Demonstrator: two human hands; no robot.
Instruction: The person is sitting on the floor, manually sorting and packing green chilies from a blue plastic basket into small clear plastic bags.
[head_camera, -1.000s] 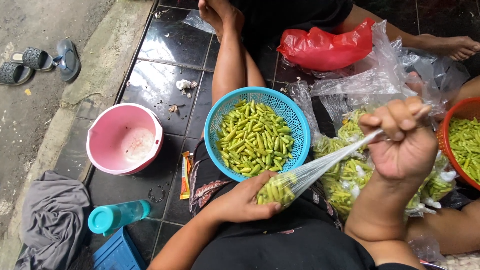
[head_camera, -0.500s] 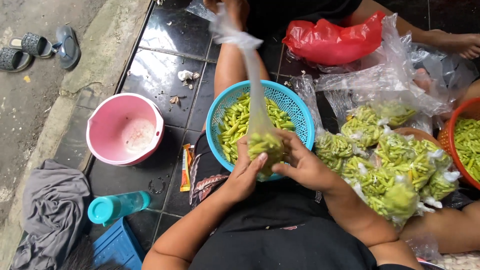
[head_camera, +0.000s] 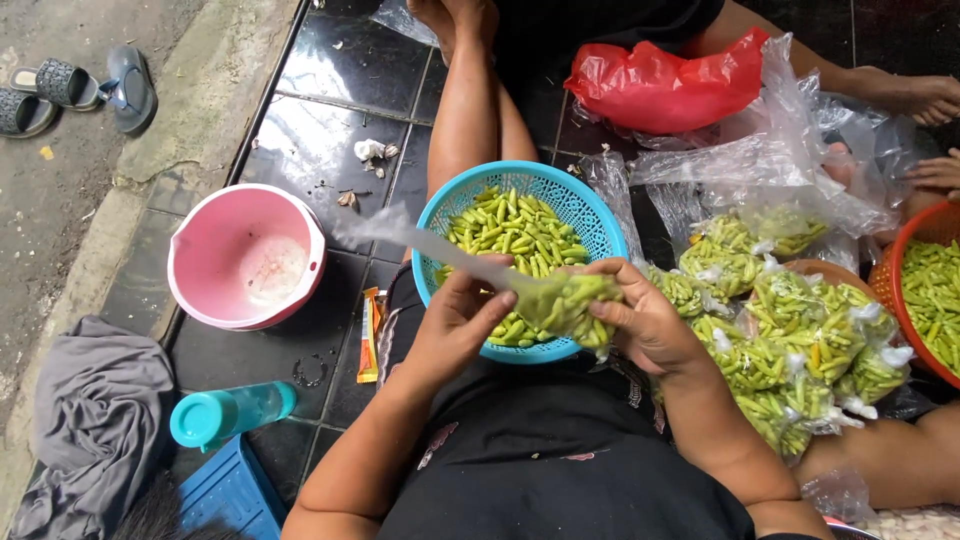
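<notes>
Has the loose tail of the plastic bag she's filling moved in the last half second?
Yes. The bag tail then pointed up past the blue basket's far rim; now it stretches left, toward the pink bucket, while both hands hold the filled end.

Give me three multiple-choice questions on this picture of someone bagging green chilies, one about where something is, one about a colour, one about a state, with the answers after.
1. Where does the pink bucket stand?
A. left of the blue basket
B. on top of the red bag
C. inside the orange basket

2. What colour is the cap of the bottle lying on the floor?
A. red
B. teal
C. yellow

3. What is the state of the small chili bag between the hands?
A. lying flat on the floor
B. empty
C. filled and held by both hands

Answers: 1 A, the bucket sits on the dark tiles to the basket's left. 2 B, the cap matches the bottle's teal body. 3 C, the left hand pinches its drawn-out neck while the right hand cups the full bottom.
</notes>
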